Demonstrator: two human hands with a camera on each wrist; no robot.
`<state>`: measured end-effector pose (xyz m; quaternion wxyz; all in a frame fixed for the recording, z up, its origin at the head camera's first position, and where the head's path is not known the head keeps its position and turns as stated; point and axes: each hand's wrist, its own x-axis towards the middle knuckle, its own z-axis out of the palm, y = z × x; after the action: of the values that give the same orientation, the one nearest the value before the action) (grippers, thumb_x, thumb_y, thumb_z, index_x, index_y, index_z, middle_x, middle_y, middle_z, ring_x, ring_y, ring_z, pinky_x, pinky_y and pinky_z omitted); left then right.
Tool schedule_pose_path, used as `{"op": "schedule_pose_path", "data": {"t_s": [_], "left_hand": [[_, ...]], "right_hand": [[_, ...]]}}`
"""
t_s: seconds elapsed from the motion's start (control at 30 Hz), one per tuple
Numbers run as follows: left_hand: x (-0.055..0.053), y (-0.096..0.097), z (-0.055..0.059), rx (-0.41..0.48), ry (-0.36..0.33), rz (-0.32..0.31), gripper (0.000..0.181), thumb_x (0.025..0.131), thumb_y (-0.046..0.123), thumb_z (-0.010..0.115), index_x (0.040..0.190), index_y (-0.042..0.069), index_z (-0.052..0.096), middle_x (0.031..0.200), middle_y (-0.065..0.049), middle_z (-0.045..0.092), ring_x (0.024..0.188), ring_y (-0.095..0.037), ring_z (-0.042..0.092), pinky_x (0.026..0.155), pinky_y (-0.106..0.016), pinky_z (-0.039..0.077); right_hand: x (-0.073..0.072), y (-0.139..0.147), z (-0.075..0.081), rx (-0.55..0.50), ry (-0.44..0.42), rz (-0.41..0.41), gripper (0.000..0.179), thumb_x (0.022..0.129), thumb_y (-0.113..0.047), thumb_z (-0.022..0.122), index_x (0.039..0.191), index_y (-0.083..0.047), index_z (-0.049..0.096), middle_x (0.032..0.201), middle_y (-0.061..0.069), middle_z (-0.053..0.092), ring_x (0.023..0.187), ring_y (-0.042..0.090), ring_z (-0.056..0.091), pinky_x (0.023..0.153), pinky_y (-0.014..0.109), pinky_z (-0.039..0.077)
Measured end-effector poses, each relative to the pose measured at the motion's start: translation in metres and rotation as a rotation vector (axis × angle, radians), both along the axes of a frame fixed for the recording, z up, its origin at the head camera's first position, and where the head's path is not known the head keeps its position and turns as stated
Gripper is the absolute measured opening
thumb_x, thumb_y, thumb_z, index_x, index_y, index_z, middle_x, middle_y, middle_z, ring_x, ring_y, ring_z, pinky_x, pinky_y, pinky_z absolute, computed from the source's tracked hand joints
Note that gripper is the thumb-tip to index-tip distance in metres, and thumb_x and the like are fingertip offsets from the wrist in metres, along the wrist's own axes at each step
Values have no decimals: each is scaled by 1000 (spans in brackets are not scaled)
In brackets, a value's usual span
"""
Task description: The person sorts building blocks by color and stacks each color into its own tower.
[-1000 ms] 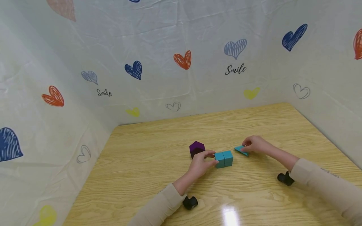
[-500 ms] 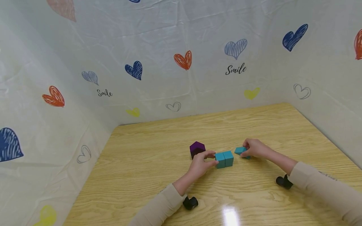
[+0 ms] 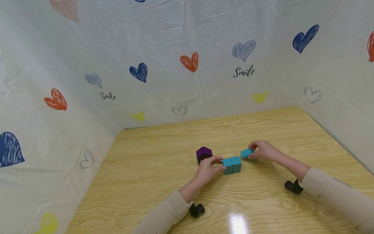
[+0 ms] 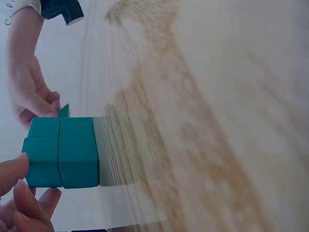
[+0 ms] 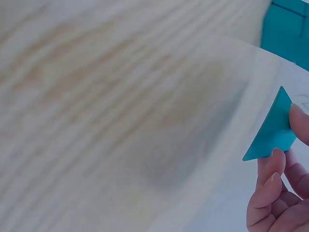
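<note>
Two teal blocks (image 3: 236,164) stand side by side, making a small rectangular group on the wooden table. My left hand (image 3: 206,169) holds the group at its left end, thumb on the near side and fingers at the back. Seams between the teal pieces (image 4: 79,152) show in the left wrist view. Just right of the group, my right hand (image 3: 265,151) pinches a separate teal triangular block (image 3: 246,153) between thumb and fingers. In the right wrist view this triangular block (image 5: 273,129) shows a slanted face with a pointed end, apart from the group.
A dark purple many-sided block (image 3: 204,152) stands behind my left hand, partly hidden by it. Light wood table (image 3: 152,175) extends all round. White sheets with printed hearts (image 3: 163,87) enclose its back and sides. Black wrist devices (image 3: 197,210) sit below both cuffs.
My right hand has turned the triangular block, first dipping toward the near side, then rising slightly back and left. The left hand and the grouped blocks stay in place.
</note>
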<state>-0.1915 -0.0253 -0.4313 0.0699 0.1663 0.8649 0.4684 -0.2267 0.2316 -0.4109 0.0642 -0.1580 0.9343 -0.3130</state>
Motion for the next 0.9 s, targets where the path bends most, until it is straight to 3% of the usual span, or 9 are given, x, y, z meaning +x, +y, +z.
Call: {"op": "schedule_pose_path", "data": {"t_s": [0.27, 0.5, 0.9], "left_hand": [[-1, -1, 0, 9, -2, -8, 35, 83, 23, 68, 115, 10, 63, 104, -4, 67, 103, -22, 58, 72, -21, 48], [-1, -1, 0, 3, -4, -11, 35, 83, 23, 68, 115, 10, 63, 104, -4, 67, 104, -22, 58, 74, -22, 48], [-3, -1, -2, -14, 1, -10, 34, 83, 26, 67, 114, 13, 63, 104, -3, 67, 104, -21, 57, 83, -31, 49]], "right_hand": [[4, -8, 21, -40, 77, 39, 36, 77, -11, 72, 105, 8, 59, 95, 19, 59, 79, 24, 54, 62, 31, 44], [9, -21, 35, -37, 90, 73, 36, 77, -13, 72, 105, 7, 61, 95, 16, 61, 70, 16, 52, 61, 29, 44], [18, -45, 34, -96, 55, 155, 33, 76, -10, 73, 104, 5, 62, 94, 12, 62, 64, 13, 49, 56, 24, 43]]}}
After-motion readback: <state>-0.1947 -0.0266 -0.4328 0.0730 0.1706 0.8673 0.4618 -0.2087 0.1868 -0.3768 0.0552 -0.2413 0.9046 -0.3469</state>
